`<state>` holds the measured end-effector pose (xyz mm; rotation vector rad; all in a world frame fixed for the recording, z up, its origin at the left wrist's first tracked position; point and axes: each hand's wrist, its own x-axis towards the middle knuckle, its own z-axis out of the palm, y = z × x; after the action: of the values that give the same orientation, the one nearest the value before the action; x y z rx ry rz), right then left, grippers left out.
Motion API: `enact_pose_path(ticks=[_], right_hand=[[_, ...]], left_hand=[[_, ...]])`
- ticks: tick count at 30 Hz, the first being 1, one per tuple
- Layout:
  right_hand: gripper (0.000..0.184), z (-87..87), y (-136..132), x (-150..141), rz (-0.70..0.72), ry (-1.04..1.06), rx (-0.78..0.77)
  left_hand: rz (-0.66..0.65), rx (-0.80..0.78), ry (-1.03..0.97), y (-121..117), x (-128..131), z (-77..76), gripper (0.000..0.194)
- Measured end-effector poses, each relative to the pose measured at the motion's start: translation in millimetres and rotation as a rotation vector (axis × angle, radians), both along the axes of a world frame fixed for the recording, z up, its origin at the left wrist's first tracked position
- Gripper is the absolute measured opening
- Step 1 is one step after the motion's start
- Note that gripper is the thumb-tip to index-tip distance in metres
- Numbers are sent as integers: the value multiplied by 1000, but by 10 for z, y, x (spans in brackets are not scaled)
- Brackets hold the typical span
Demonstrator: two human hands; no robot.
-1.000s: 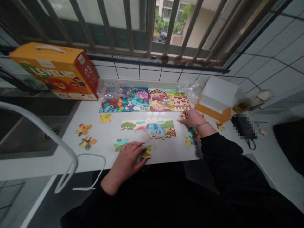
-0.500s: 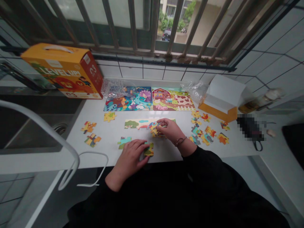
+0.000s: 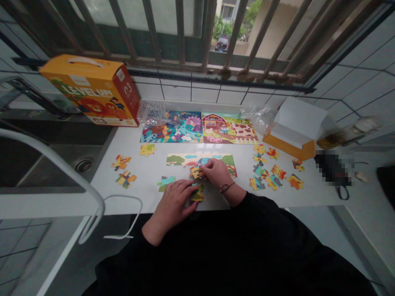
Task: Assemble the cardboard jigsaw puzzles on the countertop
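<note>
My right hand (image 3: 218, 174) pinches a yellow jigsaw puzzle piece (image 3: 195, 172), tilted and partly over the lower edge of a joined puzzle strip (image 3: 176, 160). The strip shows trees, blue patches and a blue animal shape. Close to the counter's front edge, my left hand (image 3: 174, 200) grips a dark green and yellow puzzle piece (image 3: 198, 192) between thumb and fingers. A teal and green puzzle piece (image 3: 166, 183) lies just behind the left hand, partly covered by it. Several loose puzzle pieces (image 3: 274, 181) are spread on the right.
Two completed puzzles, a blue one (image 3: 185, 127) and a farm one (image 3: 230, 128), lie at the back. More pieces (image 3: 126, 179) rest on the left near the sink (image 3: 58, 164). An orange carton (image 3: 92, 90), an opened box (image 3: 290, 142) and a white tube (image 3: 77, 176) surround the counter.
My right hand has moved left and slightly nearer with its yellow piece, uncovering the strip's right end. The left hand keeps its grip. The whole view has shifted a little.
</note>
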<state>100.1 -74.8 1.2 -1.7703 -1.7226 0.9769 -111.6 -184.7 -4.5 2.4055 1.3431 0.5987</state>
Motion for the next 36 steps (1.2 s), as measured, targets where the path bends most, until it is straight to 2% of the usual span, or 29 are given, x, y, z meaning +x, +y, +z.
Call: enact_pose_path(ticks=[4, 13, 23, 26, 29, 32, 36], right_hand=[[28, -2, -41, -19, 7, -36, 18], [32, 21, -72, -60, 51, -218, 173], [20, 16, -42, -11, 199, -346, 288], [11, 44, -45, 73, 297, -328, 423], [17, 72, -26, 179, 505, -313, 543], [25, 80, -4, 257, 645, -331, 558], [23, 74, -7, 278, 685, -396, 535]], left_hand=[[2, 0, 2, 1, 0, 3, 42], [5, 12, 12, -7, -7, -30, 42], [9, 30, 22, -13, -10, -40, 42], [25, 46, 33, -18, -3, -51, 46], [30, 57, 54, -23, 7, -63, 51], [34, 66, 74, -25, 12, -72, 52], [36, 64, 73, -23, 11, -84, 50]])
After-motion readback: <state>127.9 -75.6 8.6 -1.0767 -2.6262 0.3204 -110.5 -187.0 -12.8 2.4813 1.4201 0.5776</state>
